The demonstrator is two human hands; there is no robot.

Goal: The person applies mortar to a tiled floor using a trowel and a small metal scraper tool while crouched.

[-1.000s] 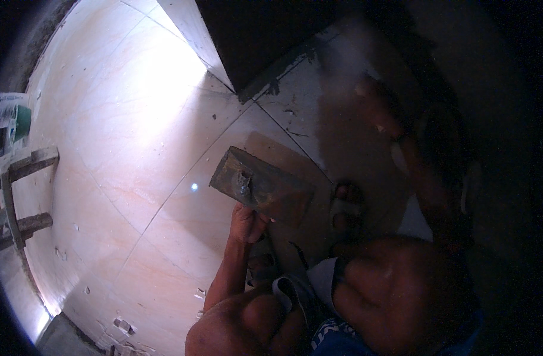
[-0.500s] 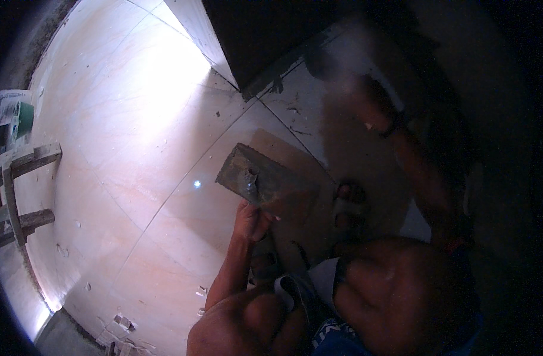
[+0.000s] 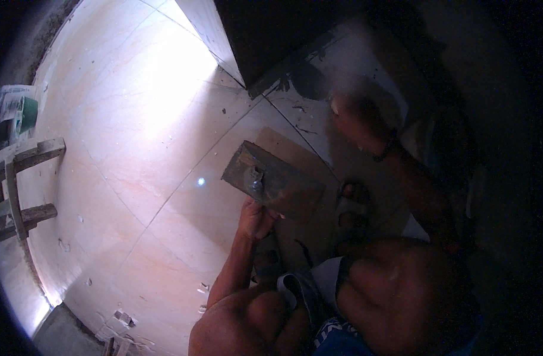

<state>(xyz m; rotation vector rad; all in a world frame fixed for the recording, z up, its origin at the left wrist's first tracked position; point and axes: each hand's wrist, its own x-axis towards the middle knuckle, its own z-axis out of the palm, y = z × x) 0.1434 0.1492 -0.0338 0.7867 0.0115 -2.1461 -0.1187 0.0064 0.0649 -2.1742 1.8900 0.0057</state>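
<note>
My left hand (image 3: 257, 218) is closed at the near edge of a flat rectangular board (image 3: 277, 181), its fingers curled beneath. A small lump of grey wet paste (image 3: 257, 178) sits on the board's upper face. The board is held above the tiled floor and casts a shadow on it. In deep shade to the right, my right hand (image 3: 357, 121) reaches toward the foot of a dark wall corner (image 3: 247, 77). Its fingers look closed, and a dark rounded shape (image 3: 310, 82) shows just beyond them. Dimness and blur hide what it holds.
Pale floor tiles (image 3: 164, 202) carry scattered crumbs and bright light at the upper left. A wooden frame (image 3: 25, 160) and a green container (image 3: 28, 114) stand at the left. Broken bits (image 3: 124, 318) lie at the lower left. My sandalled foot (image 3: 351, 204) rests near the board.
My right hand has moved down and left, closer to the board, and the dark shape beyond it has shifted down. My left hand still holds the board in nearly the same place.
</note>
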